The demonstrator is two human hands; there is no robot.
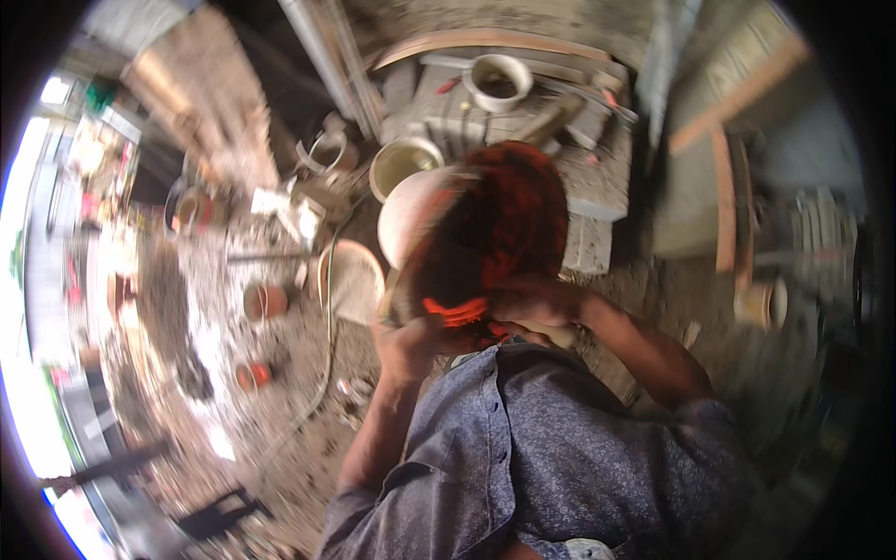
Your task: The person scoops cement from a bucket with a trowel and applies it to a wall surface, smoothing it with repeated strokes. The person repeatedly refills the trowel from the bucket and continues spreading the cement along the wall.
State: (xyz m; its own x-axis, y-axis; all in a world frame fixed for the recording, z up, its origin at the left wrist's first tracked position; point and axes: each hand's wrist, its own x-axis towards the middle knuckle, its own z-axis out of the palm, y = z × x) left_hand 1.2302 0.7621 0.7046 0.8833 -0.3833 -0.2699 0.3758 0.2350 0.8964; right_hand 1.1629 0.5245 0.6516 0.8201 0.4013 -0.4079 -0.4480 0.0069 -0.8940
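Both my hands are at a large round object (516, 210) in front of my chest, blurred by motion. It has a dark, red-stained broad face and a pale rounded part on its left; its exact kind I cannot make out. My left hand (408, 343) grips its lower left edge. My right hand (541, 310) lies against its lower right part, near a bright orange-red patch, with its fingers smeared by motion. Just beyond the object stands a pale bucket (403, 164), partly covered by it.
A low block bench (597, 182) with a pale pot (497, 82) on it stands ahead. To the left, a hose (329, 345) crosses the dirt floor past a round tub (351, 280) and small orange buckets (265, 301). Another bucket (761, 304) lies at right.
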